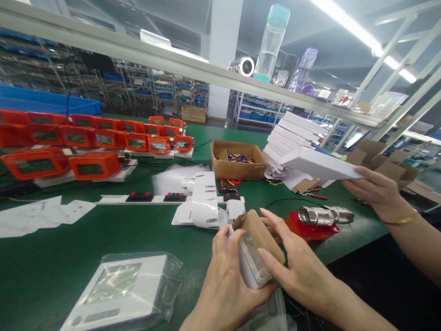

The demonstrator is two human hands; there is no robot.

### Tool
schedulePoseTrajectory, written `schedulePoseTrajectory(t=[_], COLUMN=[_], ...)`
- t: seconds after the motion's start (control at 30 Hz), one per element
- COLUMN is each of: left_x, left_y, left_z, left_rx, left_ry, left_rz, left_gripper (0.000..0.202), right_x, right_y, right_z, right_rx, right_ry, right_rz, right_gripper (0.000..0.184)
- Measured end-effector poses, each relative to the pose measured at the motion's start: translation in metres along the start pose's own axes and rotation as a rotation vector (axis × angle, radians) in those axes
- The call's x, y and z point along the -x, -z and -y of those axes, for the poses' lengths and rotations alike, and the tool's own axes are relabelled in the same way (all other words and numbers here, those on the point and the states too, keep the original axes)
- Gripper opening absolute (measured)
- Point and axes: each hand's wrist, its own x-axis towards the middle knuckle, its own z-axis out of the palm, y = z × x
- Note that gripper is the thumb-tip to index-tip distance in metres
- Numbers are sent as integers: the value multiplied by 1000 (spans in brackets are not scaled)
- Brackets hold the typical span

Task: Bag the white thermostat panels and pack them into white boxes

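Up close at six o'clock, the person's left hand (225,287) and right hand (294,262) together clasp a small white block wrapped in clear film with a brown cardboard sleeve (257,246) folded over its top. The left hand curls around the block from below, thumb pressed on its near face; the right hand lies on the cardboard with fingers spread, thumb against the block's side. The bundle is held just above the green counter (138,234), near its front edge.

Just beyond the right hand, toward two o'clock, a red-bodied metal valve with silver fittings (319,220) rests on the counter. At three o'clock another person's hand (377,191), a gold bracelet on its wrist, grips a flat white box (319,165) beside a slanting stack of white boxes (292,138). An open brown cardboard carton of small coloured parts (237,161) sits at twelve o'clock. A folded white cardboard insert (205,202) lies between that carton and the hands. At seven o'clock a white panel device in a clear plastic bag (120,289) lies flat. Rows of orange-cased meters (93,138) fill ten o'clock.
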Motion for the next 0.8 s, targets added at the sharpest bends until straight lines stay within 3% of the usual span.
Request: schedulePoseTrajectory(t=[0.1,0.17,0.4,0.7,0.8], left_x=[-1,-2,-10,-5,-4], left_y=[2,4,7,-1,-5], left_z=[1,2,-5,-7,-9], left_rx=[79,139,228,92,54], left_ry=[16,58,111,115,113], left_rz=[6,30,-8,-29,-75], left_gripper=[103,106,85,49,52], right_x=[1,1,-1,5,4], right_y=[-9,-13,-15,-18,-18], right_z=[-2,-1,3,0,-1], right_rx=[-13,6,53,-127,-106], right_ry=[23,50,120,63,82], right_rz=[-54,-102,-130,-43,-16], right_gripper=[61,60,44,51,50])
